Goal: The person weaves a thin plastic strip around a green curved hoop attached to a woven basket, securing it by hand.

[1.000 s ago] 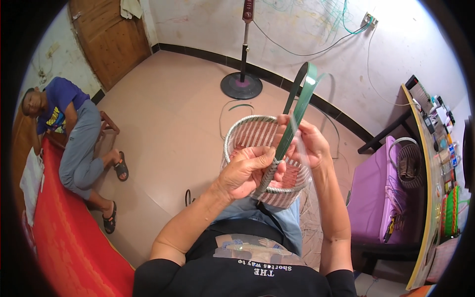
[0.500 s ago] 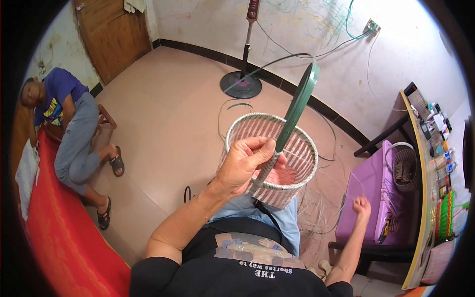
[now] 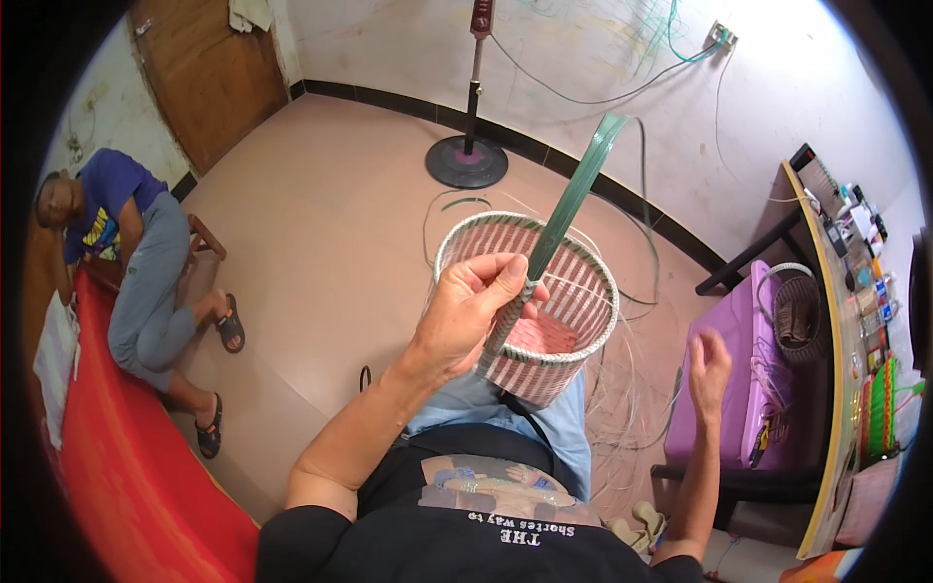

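A woven basket (image 3: 583,364) in pinkish-brown and white stripes rests on my lap. Its arched handle is made of bundled green strips (image 3: 569,199); the lower part is wrapped in grey-white weave (image 3: 501,335). My left hand (image 3: 468,309) is closed round that handle where the wrapping ends, thumb on top. From near this grip a thin pale strip (image 3: 578,289) runs rightward across the basket's opening. Away to the right, in front of the purple box, my right hand (image 3: 710,371) is raised, slightly blurred, with its fingers loosely apart and nothing visible in them.
Loose pale strips (image 3: 622,418) litter the floor right of my legs. A purple box (image 3: 714,389) stands beside a cluttered table (image 3: 816,291), with a small dark basket (image 3: 799,316) by it. Ahead is a fan stand (image 3: 466,160). At left, a person (image 3: 146,262) leans by a red-covered bed (image 3: 126,437).
My right hand has risen slightly and its fingers have loosened from a closed pinch. The pale strip now lies across the basket's opening. My left hand keeps its grip, shifted slightly left.
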`<state>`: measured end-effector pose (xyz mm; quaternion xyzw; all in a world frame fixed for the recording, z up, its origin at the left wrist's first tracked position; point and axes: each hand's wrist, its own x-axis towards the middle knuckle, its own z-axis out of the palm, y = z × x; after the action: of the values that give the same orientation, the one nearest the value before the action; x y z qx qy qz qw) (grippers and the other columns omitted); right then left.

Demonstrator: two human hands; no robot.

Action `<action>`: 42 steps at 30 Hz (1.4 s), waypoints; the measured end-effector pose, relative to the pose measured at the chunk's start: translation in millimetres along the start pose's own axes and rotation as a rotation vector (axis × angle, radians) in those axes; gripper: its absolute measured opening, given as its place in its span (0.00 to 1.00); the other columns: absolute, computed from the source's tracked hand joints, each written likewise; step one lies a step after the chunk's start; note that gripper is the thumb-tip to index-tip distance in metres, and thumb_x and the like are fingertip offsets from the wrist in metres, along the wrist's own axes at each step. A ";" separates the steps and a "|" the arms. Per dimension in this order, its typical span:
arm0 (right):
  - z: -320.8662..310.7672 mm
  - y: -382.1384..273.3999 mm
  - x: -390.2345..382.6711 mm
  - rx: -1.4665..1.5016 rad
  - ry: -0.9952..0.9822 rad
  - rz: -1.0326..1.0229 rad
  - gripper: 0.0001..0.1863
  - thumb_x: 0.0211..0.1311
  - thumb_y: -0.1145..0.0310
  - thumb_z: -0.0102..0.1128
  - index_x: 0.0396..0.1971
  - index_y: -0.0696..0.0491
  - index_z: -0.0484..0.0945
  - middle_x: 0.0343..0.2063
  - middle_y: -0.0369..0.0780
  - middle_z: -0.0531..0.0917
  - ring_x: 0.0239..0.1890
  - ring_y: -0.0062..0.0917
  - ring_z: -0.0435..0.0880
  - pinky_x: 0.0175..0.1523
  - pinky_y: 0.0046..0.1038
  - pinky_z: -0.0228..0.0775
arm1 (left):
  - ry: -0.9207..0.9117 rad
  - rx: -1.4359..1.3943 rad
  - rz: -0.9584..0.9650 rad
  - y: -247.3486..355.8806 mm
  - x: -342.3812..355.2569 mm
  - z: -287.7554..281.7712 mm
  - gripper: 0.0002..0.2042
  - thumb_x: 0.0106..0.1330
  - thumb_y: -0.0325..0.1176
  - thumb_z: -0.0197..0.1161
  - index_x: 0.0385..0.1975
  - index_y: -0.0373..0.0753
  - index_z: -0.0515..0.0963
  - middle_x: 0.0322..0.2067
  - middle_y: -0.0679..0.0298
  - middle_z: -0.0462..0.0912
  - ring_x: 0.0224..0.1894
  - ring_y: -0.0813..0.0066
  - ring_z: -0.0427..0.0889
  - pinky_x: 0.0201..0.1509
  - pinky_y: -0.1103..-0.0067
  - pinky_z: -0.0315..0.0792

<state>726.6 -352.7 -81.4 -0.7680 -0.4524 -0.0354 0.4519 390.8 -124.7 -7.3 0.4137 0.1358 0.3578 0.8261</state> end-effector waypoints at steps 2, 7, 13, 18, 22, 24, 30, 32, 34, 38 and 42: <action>31.3 -97.4 18.2 0.416 -0.038 0.014 0.06 0.64 0.77 0.58 0.39 0.61 0.79 0.31 0.34 0.80 0.34 0.14 0.77 0.39 0.18 0.69 | 0.000 -0.003 -0.003 -1.2 -1.2 1.1 0.10 0.72 0.33 0.57 0.41 0.33 0.80 0.31 0.62 0.83 0.30 0.80 0.80 0.39 0.82 0.77; 95.2 -229.0 32.5 0.899 -0.397 -0.029 0.06 0.61 0.78 0.63 0.38 0.61 0.82 0.35 0.37 0.81 0.38 0.16 0.78 0.44 0.17 0.69 | -0.034 -0.063 -0.017 -3.1 -2.6 0.6 0.10 0.72 0.33 0.57 0.43 0.34 0.80 0.31 0.65 0.82 0.30 0.80 0.80 0.39 0.82 0.77; 125.2 -231.0 20.5 0.635 -0.063 -0.454 0.09 0.53 0.83 0.67 0.35 0.60 0.83 0.30 0.40 0.83 0.34 0.25 0.81 0.37 0.23 0.73 | -0.031 -0.098 -0.021 -5.8 -0.3 -2.3 0.10 0.72 0.33 0.56 0.42 0.34 0.80 0.33 0.64 0.83 0.32 0.80 0.81 0.40 0.82 0.78; 129.5 -223.7 22.5 0.455 0.034 -0.681 0.11 0.48 0.88 0.66 0.34 0.63 0.81 0.30 0.43 0.82 0.30 0.30 0.82 0.35 0.27 0.74 | -0.024 -0.135 0.000 -6.8 0.9 -0.5 0.10 0.71 0.34 0.59 0.38 0.33 0.81 0.32 0.65 0.84 0.32 0.83 0.80 0.38 0.85 0.76; 132.9 -221.4 25.7 0.434 0.055 -0.785 0.13 0.47 0.88 0.66 0.35 0.63 0.80 0.30 0.43 0.81 0.30 0.32 0.82 0.35 0.28 0.74 | -0.002 -0.127 -0.017 -6.7 1.2 -1.4 0.10 0.72 0.33 0.57 0.39 0.32 0.80 0.33 0.64 0.83 0.33 0.82 0.81 0.40 0.84 0.77; 134.7 -219.1 27.5 0.426 0.055 -0.826 0.13 0.46 0.88 0.66 0.35 0.63 0.79 0.29 0.44 0.81 0.30 0.33 0.81 0.35 0.29 0.74 | -0.029 -0.130 -0.029 -6.8 1.8 -3.2 0.11 0.73 0.32 0.55 0.42 0.31 0.80 0.36 0.61 0.83 0.35 0.78 0.81 0.43 0.81 0.78; 130.8 -218.5 30.7 0.409 0.023 -0.832 0.12 0.46 0.87 0.66 0.33 0.62 0.79 0.29 0.43 0.80 0.30 0.34 0.80 0.36 0.29 0.74 | -0.012 -0.130 -0.033 -8.9 1.6 -5.1 0.11 0.73 0.32 0.55 0.42 0.31 0.80 0.36 0.61 0.83 0.36 0.78 0.81 0.43 0.81 0.78; 123.7 -219.1 33.3 0.330 0.034 -0.805 0.11 0.49 0.86 0.66 0.35 0.63 0.79 0.30 0.44 0.79 0.33 0.34 0.80 0.39 0.28 0.73 | -0.036 -0.108 -0.015 -9.3 1.0 -4.3 0.11 0.73 0.32 0.55 0.41 0.30 0.79 0.35 0.61 0.83 0.35 0.79 0.80 0.43 0.81 0.77; 117.0 -219.2 35.8 0.258 0.010 -0.703 0.09 0.54 0.83 0.65 0.36 0.63 0.79 0.31 0.43 0.79 0.37 0.30 0.79 0.43 0.26 0.72 | -0.060 -0.094 -0.003 -8.9 0.3 -3.9 0.11 0.73 0.33 0.54 0.41 0.30 0.79 0.33 0.62 0.82 0.34 0.79 0.80 0.42 0.81 0.77; 112.5 -219.9 34.7 0.655 -0.362 -0.304 0.06 0.64 0.78 0.60 0.38 0.65 0.79 0.31 0.37 0.81 0.30 0.14 0.76 0.35 0.19 0.69 | -0.037 -0.089 -0.001 -6.5 -0.7 -4.5 0.12 0.73 0.33 0.54 0.42 0.30 0.79 0.31 0.63 0.81 0.33 0.79 0.79 0.43 0.81 0.77; 98.5 -220.1 29.3 0.839 -0.577 0.050 0.07 0.67 0.74 0.59 0.36 0.63 0.80 0.23 0.29 0.77 0.23 0.06 0.69 0.25 0.12 0.58 | -0.087 -0.075 -0.001 -5.6 -3.8 -3.6 0.13 0.73 0.35 0.55 0.44 0.29 0.78 0.32 0.62 0.81 0.34 0.79 0.79 0.45 0.80 0.76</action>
<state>548.9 -221.7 19.9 -0.5096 -0.5153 0.3737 0.5789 389.0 -127.5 -14.2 0.3974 0.0863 0.3438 0.8464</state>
